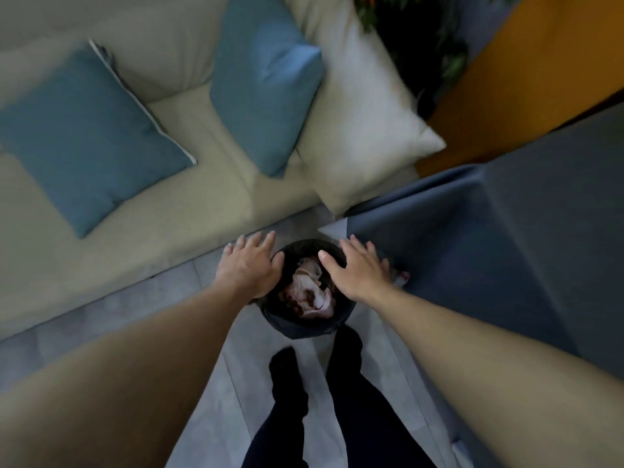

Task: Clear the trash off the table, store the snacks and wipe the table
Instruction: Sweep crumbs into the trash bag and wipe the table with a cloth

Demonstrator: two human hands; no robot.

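Grey floor (236,383) beside beige sofa (202,197): left hand (250,265) and right hand (358,271) spread empty over the bin (297,327).

Dim, flat indoor light, no hard shadows or glare. Whole frame soft with motion blur; my forearms (141,376) stretch wide at the edges.

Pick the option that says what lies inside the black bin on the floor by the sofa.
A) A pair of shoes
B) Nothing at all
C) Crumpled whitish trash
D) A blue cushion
C: the black bin holds crumpled whitish trash, seen between the open left hand and the open right hand.
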